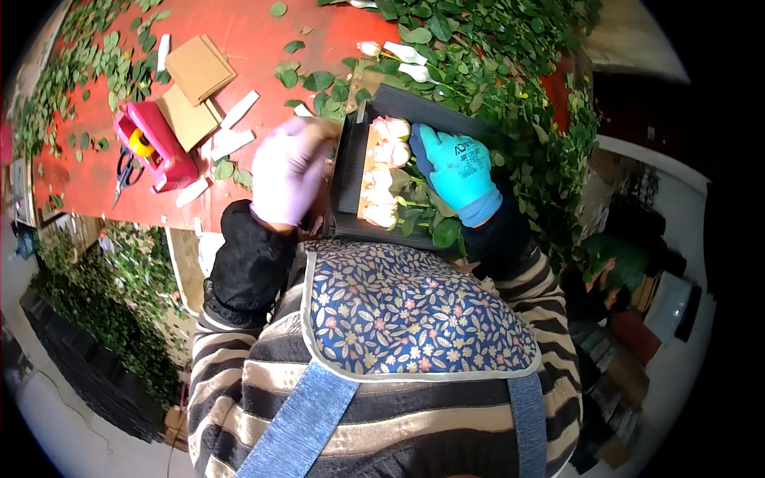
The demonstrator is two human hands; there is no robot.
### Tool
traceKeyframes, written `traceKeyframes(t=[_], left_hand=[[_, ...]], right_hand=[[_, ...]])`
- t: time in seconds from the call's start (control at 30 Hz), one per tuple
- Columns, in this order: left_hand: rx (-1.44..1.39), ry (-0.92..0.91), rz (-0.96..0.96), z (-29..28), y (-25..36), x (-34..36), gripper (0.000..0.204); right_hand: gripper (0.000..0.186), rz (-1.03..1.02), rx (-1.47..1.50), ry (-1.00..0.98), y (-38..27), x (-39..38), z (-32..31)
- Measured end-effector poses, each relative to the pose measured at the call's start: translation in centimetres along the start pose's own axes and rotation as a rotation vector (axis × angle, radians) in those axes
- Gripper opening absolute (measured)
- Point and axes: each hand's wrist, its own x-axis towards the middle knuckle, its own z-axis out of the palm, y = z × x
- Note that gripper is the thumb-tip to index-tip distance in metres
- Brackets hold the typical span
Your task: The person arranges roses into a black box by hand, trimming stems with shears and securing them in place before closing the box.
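Observation:
A black ridged tray [347,187] lies at the table's near edge, just in front of me. Inside it, pale pink roses [390,153] form a column against a strip of brown cardboard [368,171], their green stems and leaves pointing right. My right hand [458,171], in a turquoise glove with dark blue fingers, is closed over the stems beside the upper blooms. At the tray's left side is my left hand [287,171] in a lilac glove. Motion smears its fingers, and a tan patch by the fingertips is too blurred to name.
Left on the red table [239,32] are a pink tape dispenser [163,147], scissors [126,174], brown cardboard pieces [199,70] and white strips [239,110]. White-sleeved rosebuds [405,53] lie beyond the tray. Leafy stems [526,95] heap at right. Another person's hands [607,279] show far right.

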Motion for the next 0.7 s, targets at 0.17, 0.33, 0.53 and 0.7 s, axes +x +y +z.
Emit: traceKeyframes(t=[0.17,0.33,0.53,0.7], left_hand=[[-0.067,-0.246,0.195,1.6,3.8,1.0,0.038],[-0.126,-0.246,0.198,4.9,0.3,1.0,0.035],[-0.052,-0.313,-0.022,2.0,0.8,0.4,0.03],[-0.387,-0.186,-0.292,4.8,0.9,-1.5,0.033]], right_hand=[[0.017,0.01,-0.042,-0.022,0.1,0.1,0.0],[0.014,-0.085,-0.059,0.116,-0.2,0.7,0.0],[0.011,-0.046,0.014,0.022,0.3,0.3,0.2],[0.031,0.028,0.05,-0.127,0.1,0.3,-0.7]])
